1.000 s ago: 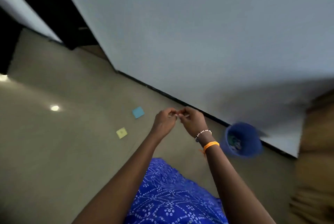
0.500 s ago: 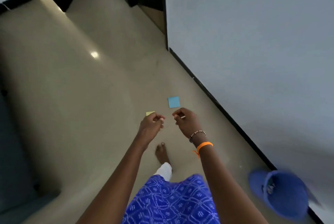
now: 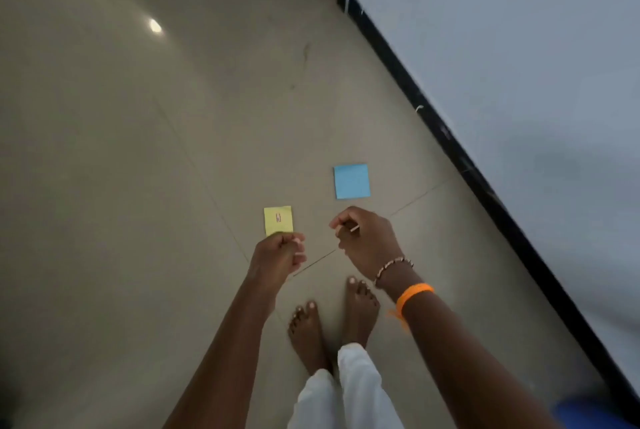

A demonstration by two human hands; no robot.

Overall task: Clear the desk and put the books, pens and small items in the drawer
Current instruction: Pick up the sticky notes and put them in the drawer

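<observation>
I am looking down at a beige tiled floor. Two sticky notes lie on it, a yellow note (image 3: 278,219) with a small mark and a blue note (image 3: 352,181) just beyond it to the right. My left hand (image 3: 278,257) hovers above the yellow note's near edge with its fingers pinched shut; nothing shows in them. My right hand (image 3: 369,241) is a short way to the right, closed on a thin white stick-like item (image 3: 354,229) whose tip pokes out. No desk or drawer is in view.
My bare feet (image 3: 332,317) stand just below the hands. A pale wall (image 3: 519,82) with a black skirting (image 3: 450,141) runs along the right. A blurred blue bin's edge (image 3: 588,414) shows at the bottom right. A lamp reflection (image 3: 155,26) glints on the floor.
The view has swung from the wall and the blue bin down to the floor. My hands, touching before, have drawn apart. The two notes now lie straight in front of them.
</observation>
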